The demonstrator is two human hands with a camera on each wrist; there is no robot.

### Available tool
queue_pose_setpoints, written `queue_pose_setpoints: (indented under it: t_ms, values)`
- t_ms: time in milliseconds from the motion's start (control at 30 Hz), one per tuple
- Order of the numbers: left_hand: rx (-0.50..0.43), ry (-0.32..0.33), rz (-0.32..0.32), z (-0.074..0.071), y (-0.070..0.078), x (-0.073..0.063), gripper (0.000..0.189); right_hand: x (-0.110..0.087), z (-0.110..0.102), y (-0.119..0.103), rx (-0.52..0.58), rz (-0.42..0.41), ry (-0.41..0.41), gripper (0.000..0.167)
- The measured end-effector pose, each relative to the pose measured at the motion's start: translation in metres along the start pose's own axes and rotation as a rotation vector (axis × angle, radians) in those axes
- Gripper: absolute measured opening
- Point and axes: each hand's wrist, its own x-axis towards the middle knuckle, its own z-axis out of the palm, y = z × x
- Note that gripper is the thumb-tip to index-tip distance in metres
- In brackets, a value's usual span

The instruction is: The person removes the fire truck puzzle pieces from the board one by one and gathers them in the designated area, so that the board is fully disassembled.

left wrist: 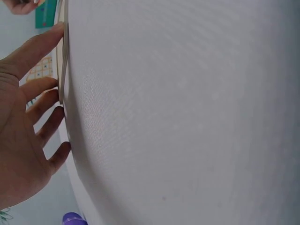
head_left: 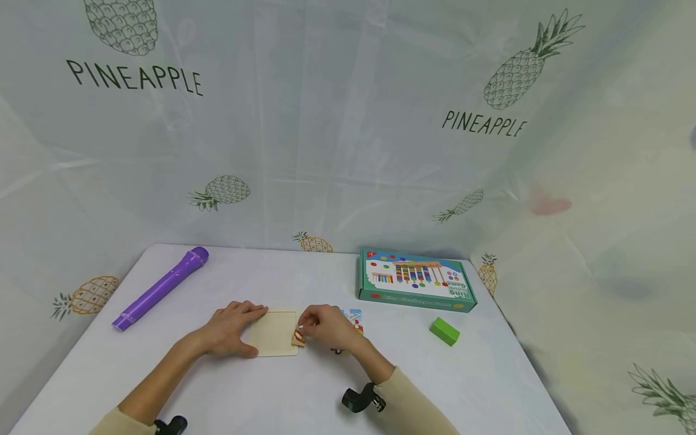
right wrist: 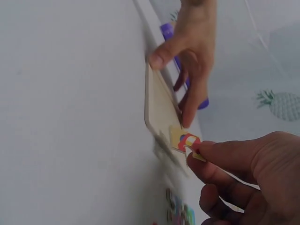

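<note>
A pale wooden puzzle board (head_left: 275, 333) lies flat on the white table. My left hand (head_left: 231, 329) rests at its left side, thumb and fingers spread and touching the board edge, as the left wrist view also shows. Between thumb and fingertips, my right hand (head_left: 326, 325) pinches a small puzzle piece (right wrist: 191, 141) printed in red, yellow and white, over the board's right edge. Just beyond this piece, a yellow, blue and red printed part (right wrist: 177, 137) shows at the board. More colourful puzzle pieces (head_left: 353, 316) lie to the right, partly hidden by my right hand.
A purple toy microphone (head_left: 161, 289) lies at the left of the table (head_left: 304, 399). On the back right is a green ring game box (head_left: 417, 281), with a green block (head_left: 444, 331) in front of it. A pineapple-printed curtain (head_left: 337, 151) hangs behind the table.
</note>
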Motion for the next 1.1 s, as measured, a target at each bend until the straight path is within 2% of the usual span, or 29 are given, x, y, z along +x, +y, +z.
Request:
queue_pose_setpoints:
  t_ms: [167,333,833,1100]
  values:
    - [-0.014,0.002,0.01,0.0,-0.002,0.0,0.093,-0.016,-0.015,0.01,0.003,0.054,-0.051,0.006]
    - [-0.018,0.0,0.014,0.001,-0.002,0.0,0.093,-0.027,-0.021,0.02,-0.007,0.089,-0.088,0.005]
    - [-0.015,-0.004,-0.012,0.002,-0.003,-0.001,0.094,-0.031,-0.015,0.027,-0.08,0.109,-0.044,0.005]
    - [-0.01,-0.001,-0.006,0.002,-0.004,-0.001,0.094,-0.031,-0.013,0.026,-0.101,0.088,-0.03,0.006]
